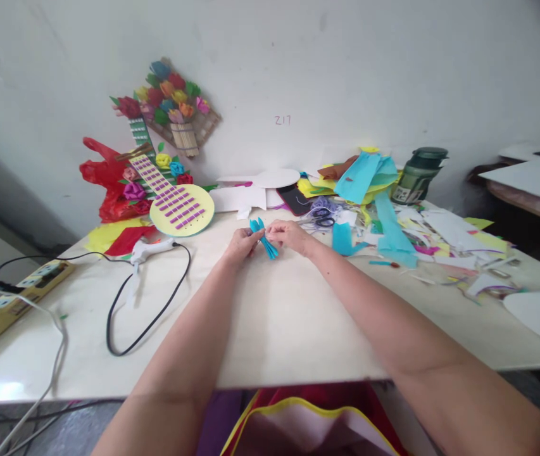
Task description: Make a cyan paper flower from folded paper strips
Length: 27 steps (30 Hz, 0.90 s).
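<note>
Both my hands meet over the middle of the white table (279,316). My left hand (241,244) pinches a small folded piece of blue paper (264,237), pleated like a fan or bow. From the other side my right hand (288,235) also has closed fingers on the same blue piece. The paper is held just above the tabletop, its ends sticking out up-left and down-right of my fingers.
A white glue gun (150,250) with a black cord lies to the left, beside a power strip (23,291). A paper guitar (175,202), paper flowers (169,95) and a red bag (108,183) stand at the wall. Blue paper strips (388,234), scissors (324,217), scraps and a dark jar (419,174) crowd the right.
</note>
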Available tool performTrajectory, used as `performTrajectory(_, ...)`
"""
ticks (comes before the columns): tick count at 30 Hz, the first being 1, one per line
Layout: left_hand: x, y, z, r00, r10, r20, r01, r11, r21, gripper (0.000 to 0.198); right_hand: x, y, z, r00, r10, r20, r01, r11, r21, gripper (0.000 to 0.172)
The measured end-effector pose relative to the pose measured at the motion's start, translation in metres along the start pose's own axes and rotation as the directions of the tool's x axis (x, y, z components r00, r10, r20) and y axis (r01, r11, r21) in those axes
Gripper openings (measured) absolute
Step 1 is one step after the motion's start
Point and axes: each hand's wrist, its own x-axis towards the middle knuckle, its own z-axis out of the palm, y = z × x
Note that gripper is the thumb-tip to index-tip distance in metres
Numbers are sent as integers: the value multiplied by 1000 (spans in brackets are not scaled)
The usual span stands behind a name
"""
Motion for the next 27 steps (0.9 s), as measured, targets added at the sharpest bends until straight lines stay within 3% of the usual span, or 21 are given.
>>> performTrajectory(5, 0, 2, 1, 1000, -14, 15, 14, 1000, -1, 43, 0, 4, 7, 992, 104, -73, -72, 933, 352, 12)
performTrajectory(8, 0, 3, 3, 1000, -5, 27, 5, 1000, 19, 43, -1, 5, 7, 988, 125, -86, -74, 891, 448, 10)
performTrajectory(18, 3, 1, 5, 998, -50, -32, 56, 972, 227, 43, 2, 8, 7, 968, 209, -135, -146, 917, 371, 9)
performTrajectory(27, 2, 1, 5, 1000, -12, 6, 10, 976, 216, 44, 4, 17, 5, 935, 353, -30, -305, 845, 440, 20)
